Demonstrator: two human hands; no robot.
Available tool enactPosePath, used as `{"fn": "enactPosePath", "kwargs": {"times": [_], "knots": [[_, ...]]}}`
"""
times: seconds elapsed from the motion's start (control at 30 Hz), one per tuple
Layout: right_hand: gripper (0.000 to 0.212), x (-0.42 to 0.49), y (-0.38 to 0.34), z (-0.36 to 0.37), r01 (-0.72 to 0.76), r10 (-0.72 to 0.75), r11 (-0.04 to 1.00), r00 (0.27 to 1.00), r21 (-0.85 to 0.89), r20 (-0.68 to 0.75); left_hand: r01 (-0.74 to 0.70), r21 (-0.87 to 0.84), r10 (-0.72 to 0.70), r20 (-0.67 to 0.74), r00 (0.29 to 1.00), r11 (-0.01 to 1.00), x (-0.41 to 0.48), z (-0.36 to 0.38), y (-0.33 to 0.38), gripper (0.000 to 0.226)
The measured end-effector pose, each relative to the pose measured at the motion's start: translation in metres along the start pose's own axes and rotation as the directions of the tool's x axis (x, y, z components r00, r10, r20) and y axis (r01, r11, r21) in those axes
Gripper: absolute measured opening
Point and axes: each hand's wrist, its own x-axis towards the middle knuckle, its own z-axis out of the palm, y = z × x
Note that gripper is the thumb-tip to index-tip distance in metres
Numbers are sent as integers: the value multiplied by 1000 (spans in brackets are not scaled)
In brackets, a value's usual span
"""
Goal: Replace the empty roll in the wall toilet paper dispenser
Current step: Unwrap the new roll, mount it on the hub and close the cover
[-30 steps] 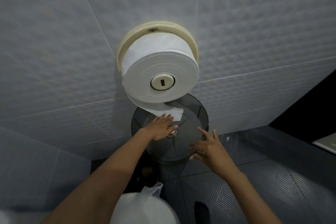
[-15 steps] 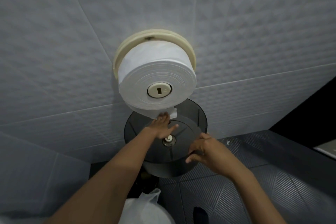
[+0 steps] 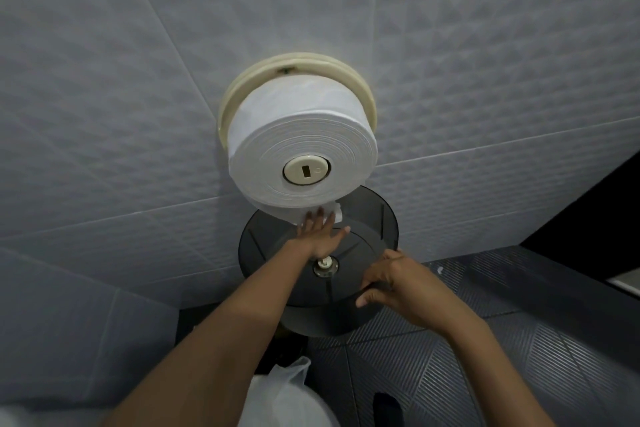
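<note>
While the left hand (image 3: pixel 320 236) is reaching up with fingers (image 3: pixel 311 220) spread flat and gripping nothing, fingertips are touching the loose paper tail (image 3: pixel 332 215) hanging just above them, and the palm is lying over the dark cover (image 3: pixel 367 218) near its centre lock knob (image 3: pixel 325 265). Right hand (image 3: pixel 398 284) is curling its fingers (image 3: pixel 370 298) around the cover's lower right rim, clamped on it, thumb side on the front face. Cover is hanging open below the roll, tilted out from the wall. Just above the left fingertips a full white roll (image 3: pixel 301 146) is sitting on the cream spindle cap (image 3: pixel 306 170), against the cream backplate (image 3: pixel 294 61) on the tiled wall (image 3: pixel 104 114). Judging progress: new roll looks already mounted, empty one not visible; what is left is likely feeding the tail through and swinging the cover shut, then locking. Paper tail could get pinched under the rim. Below the forearms a white plastic bag (image 3: pixel 287 388) is sitting near the body, dark ribbed floor (image 3: pixel 519 340) beyond the right wrist, nothing blocking the cover's swing
</note>
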Motion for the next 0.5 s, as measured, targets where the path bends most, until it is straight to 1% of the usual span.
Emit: {"fn": "enactPosePath", "kwargs": {"times": [0.1, 0.23, 0.5], "knots": [[21, 0, 0, 1, -12, 12, 1000, 1000, 19, 11, 6, -21, -6, 22, 1000, 1000, -1, 4, 5, 73], [17, 0, 3, 3, -1, 0, 1000, 1000, 21, 23, 14, -39, -14, 1, 1000, 999, 2, 6, 7, 76], [16, 2, 5, 4, 26, -26, 1000, 999, 7, 21, 61, -49, -63, -37, 997, 997, 16, 0, 9, 78]]}}
